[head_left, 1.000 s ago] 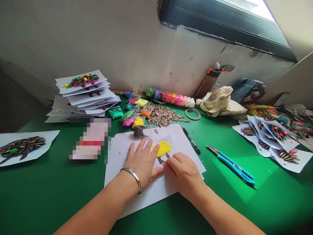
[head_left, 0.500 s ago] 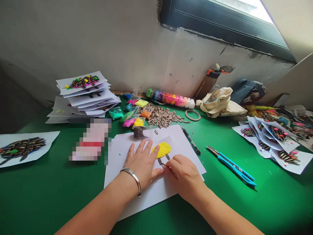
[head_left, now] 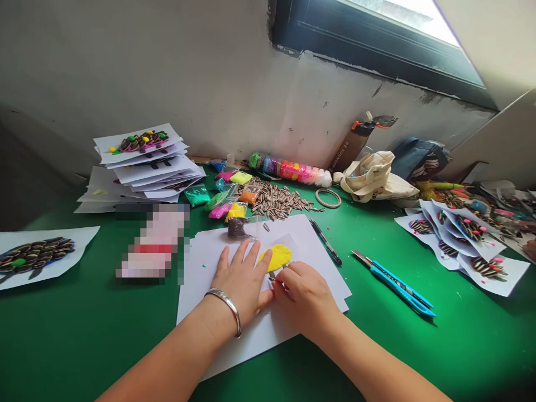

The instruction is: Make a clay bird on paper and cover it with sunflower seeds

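My left hand [head_left: 238, 279] lies flat with fingers spread on a stack of white paper [head_left: 209, 346], and its index finger reaches the edge of a yellow clay oval [head_left: 280, 256]. Short dark clay legs stick out below the oval, partly hidden by my right hand [head_left: 304, 293]. That hand is closed in a pinch around a thin dark stick-like thing [head_left: 275, 280], whose tip meets the lower end of one leg. Most of this thing is covered by the fingers. Just above the oval sits a small bag of dark clay [head_left: 238, 228].
Sunflower seeds [head_left: 276, 200] and bagged coloured clay [head_left: 220, 211] lie behind the paper. A pen [head_left: 325, 241] and a blue utility knife [head_left: 397, 286], blade exposed, lie rightward. Seed-decorated sheets stand in piles left [head_left: 146, 162] and right [head_left: 469, 240]. Part of another person's hand [head_left: 531, 250] shows at the right edge.
My right hand has shifted slightly left and up, its pinch now at the leg's lower end and covering more of the legs. My left hand stays flat. A hand has appeared at the right edge.
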A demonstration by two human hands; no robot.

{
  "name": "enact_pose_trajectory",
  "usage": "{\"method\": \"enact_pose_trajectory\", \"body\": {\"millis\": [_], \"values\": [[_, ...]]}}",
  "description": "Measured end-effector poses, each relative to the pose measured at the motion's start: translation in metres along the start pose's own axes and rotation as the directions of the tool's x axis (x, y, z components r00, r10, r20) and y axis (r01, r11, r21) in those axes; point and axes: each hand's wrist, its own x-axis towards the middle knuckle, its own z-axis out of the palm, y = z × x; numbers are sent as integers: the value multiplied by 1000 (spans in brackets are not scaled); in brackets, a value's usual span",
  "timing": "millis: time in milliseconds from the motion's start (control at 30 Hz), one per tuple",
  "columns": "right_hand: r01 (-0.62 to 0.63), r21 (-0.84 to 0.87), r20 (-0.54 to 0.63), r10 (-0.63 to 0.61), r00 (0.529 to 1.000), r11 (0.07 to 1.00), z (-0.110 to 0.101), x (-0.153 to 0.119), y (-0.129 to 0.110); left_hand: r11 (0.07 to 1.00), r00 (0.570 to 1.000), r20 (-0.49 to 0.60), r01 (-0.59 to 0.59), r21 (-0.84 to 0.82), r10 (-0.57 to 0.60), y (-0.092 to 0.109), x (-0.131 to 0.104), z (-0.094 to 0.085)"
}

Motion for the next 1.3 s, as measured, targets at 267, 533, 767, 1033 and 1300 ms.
{"method": "enact_pose_trajectory", "body": {"millis": [267, 533, 767, 1033, 1300], "values": [[-27, -67, 15, 28, 999, 997, 2, 3, 0, 1000, 1000, -14, -10, 7, 10, -1, 0, 2], [-61, -77, 28, 63, 998, 995, 3, 4, 1, 1000, 1000, -17, -8, -15, 7, -1, 0, 2], [-70, -89, 21, 72, 997, 994, 4, 6, 0, 1000, 1000, -9, -5, -15, 5, 0, 0, 1], [-47, -110, -12, 46, 999, 993, 5, 7, 1, 1000, 1000, -16, 1, -17, -2, -1, -1, 2], [-59, -44, -3, 59, 998, 997, 3, 6, 0, 1000, 1000, -16, -4, -23, 3, 0, -1, 1]]}}
